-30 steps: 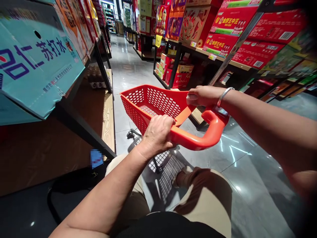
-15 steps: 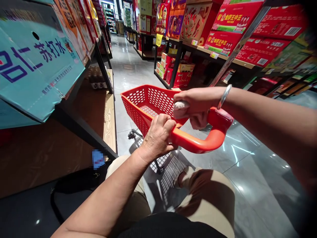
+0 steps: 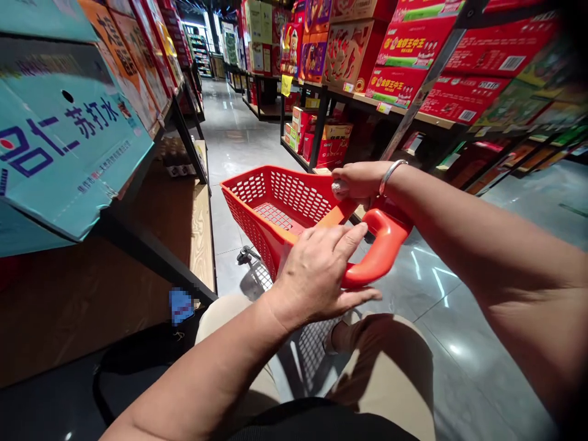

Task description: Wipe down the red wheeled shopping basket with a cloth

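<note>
A red mesh shopping cart basket (image 3: 257, 187) stands in front of me in a shop aisle, with a thick orange handle (image 3: 383, 245) at its near end. My left hand (image 3: 316, 272) lies over the left part of that handle. Its fingers are stretched out across the bar and its thumb is spread below, so it does not grip. My right hand (image 3: 361, 180), with a silver bangle on the wrist, is closed at the top right of the handle. A small whitish wad (image 3: 337, 187) shows between its fingers. My legs in beige trousers are below the cart.
A teal carton (image 3: 68, 135) juts out from the left shelving at head height, above a low wooden shelf (image 3: 202, 233). Red boxes (image 3: 413, 55) fill the right-hand shelves. The glossy grey floor (image 3: 239, 135) of the aisle runs ahead.
My left hand has loosened from a fist on the handle to spread fingers and slid right. My right hand has moved back up from the bar to the handle's top.
</note>
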### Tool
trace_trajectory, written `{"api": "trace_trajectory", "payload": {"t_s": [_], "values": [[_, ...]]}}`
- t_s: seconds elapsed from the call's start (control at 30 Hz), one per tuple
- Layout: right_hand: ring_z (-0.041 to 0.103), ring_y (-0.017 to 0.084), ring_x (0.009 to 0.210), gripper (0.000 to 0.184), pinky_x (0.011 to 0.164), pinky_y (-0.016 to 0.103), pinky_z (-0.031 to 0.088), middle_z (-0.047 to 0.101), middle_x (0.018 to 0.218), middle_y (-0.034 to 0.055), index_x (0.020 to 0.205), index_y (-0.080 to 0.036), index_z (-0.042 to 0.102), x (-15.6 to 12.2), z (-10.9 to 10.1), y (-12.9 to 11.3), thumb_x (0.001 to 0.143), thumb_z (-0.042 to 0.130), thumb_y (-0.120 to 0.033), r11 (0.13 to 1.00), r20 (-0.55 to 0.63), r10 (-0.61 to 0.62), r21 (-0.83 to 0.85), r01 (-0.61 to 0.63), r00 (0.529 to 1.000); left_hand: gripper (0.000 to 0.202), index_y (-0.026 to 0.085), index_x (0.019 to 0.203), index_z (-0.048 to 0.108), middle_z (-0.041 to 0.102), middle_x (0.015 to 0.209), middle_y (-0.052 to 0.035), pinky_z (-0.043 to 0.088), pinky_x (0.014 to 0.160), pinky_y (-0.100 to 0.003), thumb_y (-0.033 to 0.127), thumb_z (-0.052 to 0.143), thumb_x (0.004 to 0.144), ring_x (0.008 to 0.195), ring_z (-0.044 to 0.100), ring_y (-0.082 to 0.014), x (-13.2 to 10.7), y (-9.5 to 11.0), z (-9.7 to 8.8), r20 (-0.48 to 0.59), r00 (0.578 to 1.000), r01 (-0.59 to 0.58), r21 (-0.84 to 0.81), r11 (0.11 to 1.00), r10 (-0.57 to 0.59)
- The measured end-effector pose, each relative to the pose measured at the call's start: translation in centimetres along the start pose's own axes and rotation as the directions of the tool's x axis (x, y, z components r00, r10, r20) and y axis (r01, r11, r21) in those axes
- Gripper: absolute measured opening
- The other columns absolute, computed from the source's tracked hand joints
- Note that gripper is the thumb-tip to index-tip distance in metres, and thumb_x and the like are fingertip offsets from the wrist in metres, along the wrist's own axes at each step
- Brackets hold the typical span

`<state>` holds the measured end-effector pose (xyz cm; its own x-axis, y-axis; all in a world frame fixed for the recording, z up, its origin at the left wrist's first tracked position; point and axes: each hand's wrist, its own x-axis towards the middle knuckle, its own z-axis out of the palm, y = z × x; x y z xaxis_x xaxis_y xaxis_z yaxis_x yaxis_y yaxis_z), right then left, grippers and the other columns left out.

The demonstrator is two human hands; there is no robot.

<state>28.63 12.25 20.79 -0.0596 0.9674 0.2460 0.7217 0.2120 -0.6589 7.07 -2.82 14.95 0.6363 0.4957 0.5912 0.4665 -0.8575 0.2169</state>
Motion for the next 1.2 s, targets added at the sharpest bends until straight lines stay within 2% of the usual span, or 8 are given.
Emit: {"api": "trace_trajectory", "payload": {"t_s": [0.1,0.2,0.33,0.5,0.67,0.83,1.0,1.2], "values": [[0.04,0.007,0.043,0.019,0.046,0.021,0.024,0.051,0.048,-0.0077,0.077,-0.017,0.067,-1.9,-0.8,-2.6,0.066,0.076,-0.004,0.966,0.464,0.081,-0.253,0.045,0.882,0.06,0.019,0.109,0.071,0.072,0.095,-0.0085,0.047,0.077,-0.038,0.075,0.055,0.092,0.087,0.067,-0.0249,0.4,0.6,0.0,0.028,0.998,-0.048,0.024,0.999,0.047],[0.056,0.008,0.06,0.028,0.054,0.018,0.039,0.067,0.072,-0.0048,0.093,-0.018,0.071,-4.7,-2.2,-5.2,0.067,0.08,-0.012,0.966,0.584,-0.164,-0.07,0.25,0.795,0.058,0.02,0.078,0.066,0.067,0.077,-0.0044,0.043,0.069,-0.034,0.075,0.054,0.092,0.073,0.062,-0.02,0.2,-0.2,-0.5,0.056,0.996,-0.077,0.021,0.997,0.076],[0.066,0.014,0.088,0.028,0.079,0.024,0.054,0.072,0.098,0.0012,0.104,-0.018,0.071,-10.2,-4.0,-7.5,0.079,0.078,-0.028,0.839,0.385,-0.539,0.17,0.516,0.749,0.056,0.021,0.076,0.067,0.069,0.082,-0.0062,0.046,0.073,-0.034,0.075,0.061,0.088,0.081,0.065,-0.0224,-0.1,-2.0,-1.4,0.055,0.997,-0.06,-0.03,0.998,0.062],[0.064,0.015,0.104,0.025,0.086,0.026,0.056,0.064,0.118,0.0046,0.117,-0.026,0.069,-15.9,-4.0,-5.3,0.094,0.066,-0.019,0.563,0.215,-0.794,-0.094,0.821,0.569,0.057,0.021,0.081,0.068,0.069,0.085,-0.0039,0.044,0.077,-0.034,0.078,0.068,0.081,0.08,0.061,-0.0206,0.1,-4.8,-2.1,0.089,0.995,-0.032,-0.126,0.992,0.043],[0.067,0.017,0.097,0.022,0.082,0.028,0.057,0.064,0.111,0.007,0.108,-0.027,0.074,-13.4,-6.3,3.1,0.087,0.078,-0.023,0.565,-0.084,-0.81,-0.38,0.733,0.581,0.066,0.02,0.062,0.053,0.06,0.072,-0.0007,0.04,0.083,-0.036,0.083,0.068,0.075,0.075,0.05,-0.0177,0.2,-7.2,-3.2,0.098,0.995,-0.011,-0.097,0.995,0.02],[0.065,0.018,0.094,0.028,0.084,0.032,0.054,0.068,0.101,0.0084,0.105,-0.02,0.076,-10.0,-8.0,9.5,0.079,0.084,-0.028,0.774,-0.398,-0.613,-0.475,0.418,0.682,0.042,0.022,0.095,0.074,0.071,0.105,-0.0055,0.039,0.104,-0.043,0.059,0.077,0.077,0.104,0.059,-0.0245,-0.7,-8.6,-4.6,0.102,0.994,0.058,-0.118,0.991,-0.046],[0.063,0.024,0.105,0.016,0.095,0.044,0.055,0.062,0.108,0.008,0.104,-0.022,0.072,-13.0,-2.2,5.4,0.088,0.07,-0.024,0.825,-0.568,-0.564,-0.425,0.373,0.6,0.063,0.024,0.144,0.06,0.068,0.132,-0.0094,0.047,0.104,-0.04,0.035,0.07,0.083,0.117,0.064,-0.0248,-0.9,-7.6,-6.0,0.078,0.993,0.095,-0.048,0.994,-0.091],[0.061,0.024,0.12,0.025,0.105,0.045,0.056,0.057,0.127,0.0083,0.115,-0.028,0.068,-16.8,5.4,-1.1,0.094,0.065,-0.016,0.731,-0.528,-0.678,-0.415,0.541,0.511,0.069,0.024,0.153,0.053,0.072,0.125,-0.0108,0.051,0.09,-0.038,0.046,0.068,0.09,0.107,0.069,-0.0282,2.0,-3.4,-4.8,0.068,0.962,0.22,0.376,0.9,-0.263]]}}
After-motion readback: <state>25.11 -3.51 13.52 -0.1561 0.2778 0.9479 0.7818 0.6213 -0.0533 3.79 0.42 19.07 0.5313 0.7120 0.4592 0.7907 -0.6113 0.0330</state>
